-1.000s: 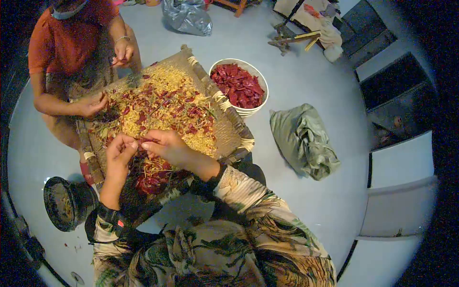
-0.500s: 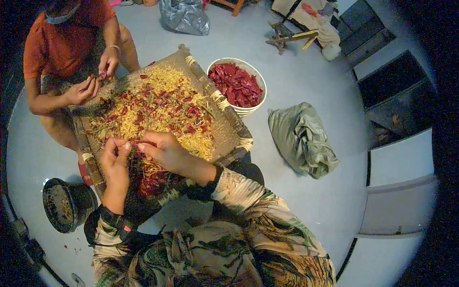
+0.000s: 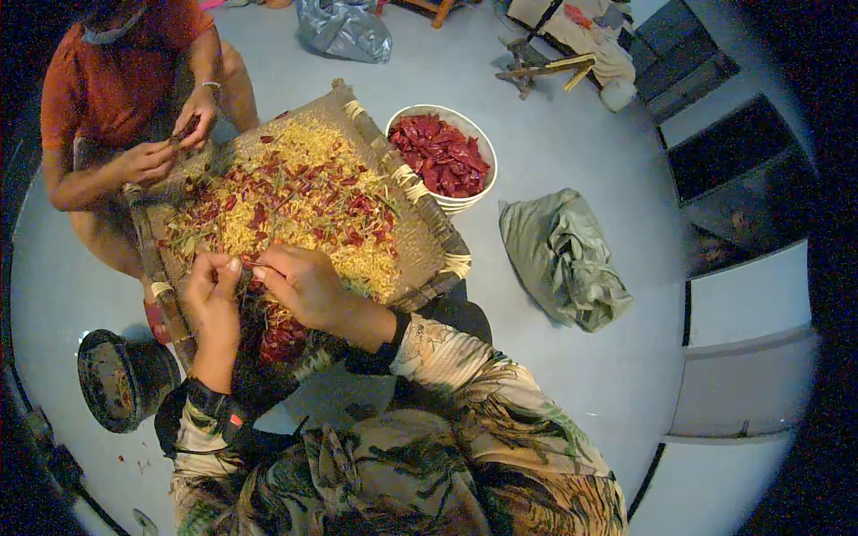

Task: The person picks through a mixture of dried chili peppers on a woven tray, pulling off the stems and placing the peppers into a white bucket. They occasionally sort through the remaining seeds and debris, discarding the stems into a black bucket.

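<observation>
- Our left hand and right hand pinch a small red piece between them.
- We hold it over the woven tray of yellow seeds.

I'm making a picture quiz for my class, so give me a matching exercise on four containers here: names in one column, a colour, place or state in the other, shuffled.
1. Woven tray
2. Bucket
3. Round tub
4. Sack

A. Black, on the floor to the left of the tray
B. Greyish green and crumpled
C. Filled with red pieces only
D. Spread with a mix of yellow bits and red pieces

Right pairs: 1-D, 2-C, 3-A, 4-B
</observation>
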{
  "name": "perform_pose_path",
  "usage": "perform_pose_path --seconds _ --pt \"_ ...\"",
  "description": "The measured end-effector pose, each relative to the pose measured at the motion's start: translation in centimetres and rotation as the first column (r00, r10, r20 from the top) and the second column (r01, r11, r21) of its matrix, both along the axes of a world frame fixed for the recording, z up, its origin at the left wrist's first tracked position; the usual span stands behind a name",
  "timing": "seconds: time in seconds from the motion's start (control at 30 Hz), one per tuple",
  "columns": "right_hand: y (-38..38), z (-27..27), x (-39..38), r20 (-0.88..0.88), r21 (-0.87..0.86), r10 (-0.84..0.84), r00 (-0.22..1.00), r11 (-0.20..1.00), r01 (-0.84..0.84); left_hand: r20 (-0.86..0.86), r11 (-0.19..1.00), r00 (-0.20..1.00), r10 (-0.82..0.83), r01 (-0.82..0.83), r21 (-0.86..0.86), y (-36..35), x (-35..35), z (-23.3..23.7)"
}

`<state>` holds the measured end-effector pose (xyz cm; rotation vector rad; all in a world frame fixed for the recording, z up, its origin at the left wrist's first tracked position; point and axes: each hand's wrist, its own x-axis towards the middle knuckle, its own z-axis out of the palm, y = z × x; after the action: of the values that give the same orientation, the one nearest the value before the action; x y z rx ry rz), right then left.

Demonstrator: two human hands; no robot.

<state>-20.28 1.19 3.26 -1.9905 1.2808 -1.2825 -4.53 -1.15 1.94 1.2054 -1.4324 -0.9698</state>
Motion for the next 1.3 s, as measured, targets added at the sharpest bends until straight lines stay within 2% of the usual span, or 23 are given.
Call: perform_pose_path --seconds 0.07,0.17,0.27,0.37,0.43,0.47,0.53,0.57,0.6,0.63,0.67,0.7,0.73,0.8,0.9,0.93,1.0,1.07,1.13,1.17,1.2,1.27,1.3 --pt "0.1 0.1 0.1 -0.051 -0.034 -0.009 0.999 0.999 0.008 -0.033 0.999 0.999 -0.005 0.003 -0.045 -0.2 0.1 -0.5" --pt "0.8 0.7 -0.4 -0.071 -0.118 0.011 0.997 0.993 -0.019 0.129 0.964 0.966 0.223 -0.198 -0.178 -3.5 3.6 -2.0" --pt "-0.6 -1.2 -1.8 0.133 0.192 0.062 0.989 0.978 -0.087 -0.011 0.999 1.0 0.016 -0.017 -0.052 -4.5 5.2 -1.6" --pt "-2.0 -0.4 -3.5 0.538 0.291 -0.028 0.842 0.944 -0.155 -0.526 0.91 0.839 -0.138 0.317 0.268 -3.5 4.2 -0.2" --pt "-3.9 -1.6 -6.3 0.478 0.376 -0.153 0.865 0.926 -0.043 -0.661 0.879 0.74 -0.123 0.391 0.274 -3.0 3.2 0.5" --pt "-4.1 -0.7 -6.9 0.59 0.412 -0.29 0.753 0.911 0.028 -0.7 0.873 0.703 -0.127 0.415 0.259 -2.8 3.0 1.0" --pt "-5.8 -0.4 -10.4 0.668 0.331 -0.302 0.681 0.939 0.091 -0.782 0.85 0.605 -0.148 0.483 0.212 -2.4 2.9 1.8" --pt "-6.6 -0.1 -12.5 0.679 0.405 -0.409 0.61 0.901 0.154 -0.803 0.845 0.571 -0.172 0.505 0.178 -2.6 3.0 1.1" --pt "-8.0 -1.3 -15.4 0.856 0.301 -0.285 0.431 0.953 0.032 -0.833 0.833 0.504 -0.227 0.544 0.103 -2.7 3.3 0.7" --pt "-8.2 -1.2 -16.4 0.887 0.303 -0.306 0.345 0.951 0.063 -0.843 0.83 0.503 -0.192 0.541 0.133 -2.5 3.5 0.9" --pt "-8.9 -3.2 -19.2 0.914 0.35 -0.329 0.236 0.935 -0.051 -0.851 0.824 0.5 -0.161 0.542 0.162 -2.4 3.6 1.2" --pt "-8.0 -4.0 -20.2 0.911 0.297 -0.252 0.327 0.951 -0.092 -0.857 0.828 0.492 -0.153 0.537 0.161 -2.3 3.7 1.3" --pt "-8.9 -6.1 -22.0 0.935 0.285 -0.236 0.266 0.945 -0.162 -0.864 0.83 0.482 -0.144 0.534 0.159 -2.3 3.9 1.3" --pt "-7.8 -7.6 -21.9 0.808 0.253 -0.261 0.528 0.963 0.09 -0.874 0.836 0.469 -0.127 0.525 0.16 -2.2 4.5 1.2" --pt "-9.2 -6.2 -20.2 0.802 0.527 -0.533 0.271 0.844 0.101 -0.893 0.858 0.45 -0.027 0.469 0.21 -2.3 5.5 1.5" --pt "-9.3 -5.5 -19.0 0.782 0.531 -0.517 0.349 0.845 0.061 -0.848 0.88 0.52 -0.103 0.445 0.166 -2.5 6.3 1.5" --pt "-8.9 -4.7 -16.2 0.728 0.554 -0.475 0.493 0.832 -0.016 -0.775 0.941 0.63 -0.053 0.291 0.172 -2.0 8.5 2.5" --pt "-8.2 -4.1 -13.5 0.662 0.543 -0.37 0.652 0.836 -0.077 -0.644 0.956 0.754 0.127 0.079 0.281 -0.5 11.5 5.0" --pt "-7.9 -3.7 -11.3 0.547 0.58 -0.322 0.772 0.812 -0.072 -0.575 0.955 0.79 0.212 -0.044 0.292 -0.5 16.5 4.2" --pt "-7.8 -4.1 -10.3 0.548 0.6 -0.317 0.774 0.794 -0.099 -0.478 0.944 0.822 0.31 -0.206 0.257 -0.4 19.2 3.2" --pt "-7.5 -4.0 -9.4 0.511 0.615 -0.284 0.811 0.78 -0.113 -0.379 0.911 0.829 0.411 -0.36 0.199 -0.4 22.8 2.1" --pt "-7.2 -3.7 -7.6 0.435 0.644 -0.209 0.876 0.753 -0.14 0.012 0.904 0.908 0.419 -0.419 0.088 -1.5 34.5 -3.5" --pt "-7.4 -5.1 -7.5 0.425 0.637 -0.149 0.893 0.75 -0.178 0.066 0.881 0.882 0.466 -0.47 0.057 -1.6 39.1 -6.3"
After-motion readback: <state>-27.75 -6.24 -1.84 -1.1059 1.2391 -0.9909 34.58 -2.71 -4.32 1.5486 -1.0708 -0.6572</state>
